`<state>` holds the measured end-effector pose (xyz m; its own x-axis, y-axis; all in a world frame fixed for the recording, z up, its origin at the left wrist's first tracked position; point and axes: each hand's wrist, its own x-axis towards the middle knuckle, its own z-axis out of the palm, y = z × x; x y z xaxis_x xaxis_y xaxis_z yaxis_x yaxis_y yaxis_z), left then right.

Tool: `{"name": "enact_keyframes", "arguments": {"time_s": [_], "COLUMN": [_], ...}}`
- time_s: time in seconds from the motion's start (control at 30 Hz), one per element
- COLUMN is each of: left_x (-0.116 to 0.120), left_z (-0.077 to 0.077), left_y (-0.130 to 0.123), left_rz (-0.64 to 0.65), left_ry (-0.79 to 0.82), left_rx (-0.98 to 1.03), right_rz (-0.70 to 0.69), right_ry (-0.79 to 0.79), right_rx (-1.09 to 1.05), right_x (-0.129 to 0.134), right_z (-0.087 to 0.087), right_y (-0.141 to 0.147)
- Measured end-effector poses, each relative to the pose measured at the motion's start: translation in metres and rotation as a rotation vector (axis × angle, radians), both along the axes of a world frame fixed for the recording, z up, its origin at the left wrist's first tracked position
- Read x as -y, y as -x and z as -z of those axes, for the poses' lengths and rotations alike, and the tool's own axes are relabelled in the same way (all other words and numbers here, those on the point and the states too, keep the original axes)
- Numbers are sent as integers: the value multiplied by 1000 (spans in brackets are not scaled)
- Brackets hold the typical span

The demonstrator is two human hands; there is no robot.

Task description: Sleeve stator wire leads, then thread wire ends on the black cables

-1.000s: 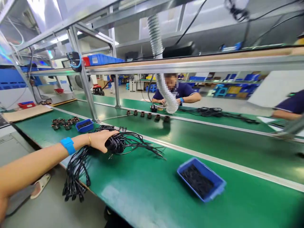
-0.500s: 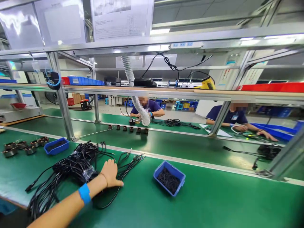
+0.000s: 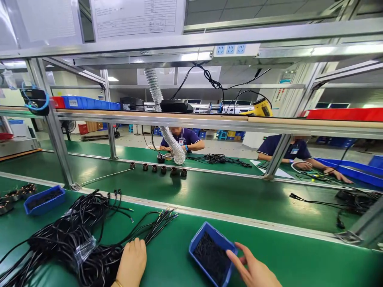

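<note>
My left hand (image 3: 133,259) is closed with its fingers curled over black cables (image 3: 157,227). Their stripped, coloured wire ends fan out beyond it to the upper right. Left of this hand lies a large heap of black cables (image 3: 68,235), partly bundled with clear wrap. My right hand (image 3: 254,265) grips the right rim of a blue bin (image 3: 195,260), thumb over the inner side and fingers at the outside. Small black tube-like pieces (image 3: 211,255) fill the bin.
Another blue bin (image 3: 44,207) and copper-wound motor parts (image 3: 28,189) stand at the left. Several similar parts (image 3: 163,170) line the far strip. A metal shelf post (image 3: 50,123) rises at left. Two co-workers sit opposite, one with a hand (image 3: 338,175) near cables.
My right hand has come into view and taken hold of the bin's rim. My left hand, earlier spread above the cables, is now lower and closed. The camera view has shifted.
</note>
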<state>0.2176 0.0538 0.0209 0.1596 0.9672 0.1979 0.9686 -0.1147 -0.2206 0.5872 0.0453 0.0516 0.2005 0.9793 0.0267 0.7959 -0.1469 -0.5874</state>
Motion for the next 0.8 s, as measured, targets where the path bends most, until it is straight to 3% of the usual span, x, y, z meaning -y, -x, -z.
{"name": "enact_keyframes", "arguments": {"time_s": [0.07, 0.23, 0.3, 0.4, 0.5, 0.57, 0.63, 0.7, 0.8], "left_x": [-13, -60, -74, -74, -51, -34, -22, -16, -13], "left_z": [-10, -44, -63, -94, -113, -112, -100, -83, -65], "left_y": [-7, -12, -16, -27, -41, -48, -53, -55, -52], "left_rz": [-41, -65, -12, 186, 472, 557, 565, 504, 350], "left_ry": [80, 176, 204, 369, 763, 1014, 1134, 1140, 1036], "left_rx": [184, 1008, 1104, 1222, 1334, 1367, 1480, 1657, 1878], "right_rz": [-27, -103, -120, -146, -186, -215, -224, -193, -133], "right_ry": [65, 115, 117, 142, 131, 116, 114, 65, -184], "right_rx": [19, 104, 131, 154, 167, 162, 157, 199, 373], "right_x": [-22, -42, -39, -30, -21, -18, -15, -13, -7], "right_z": [-2, -2, -4, -10, -15, -16, -16, -15, -12], "right_y": [6, 27, 36, 55, 77, 89, 94, 95, 95]}}
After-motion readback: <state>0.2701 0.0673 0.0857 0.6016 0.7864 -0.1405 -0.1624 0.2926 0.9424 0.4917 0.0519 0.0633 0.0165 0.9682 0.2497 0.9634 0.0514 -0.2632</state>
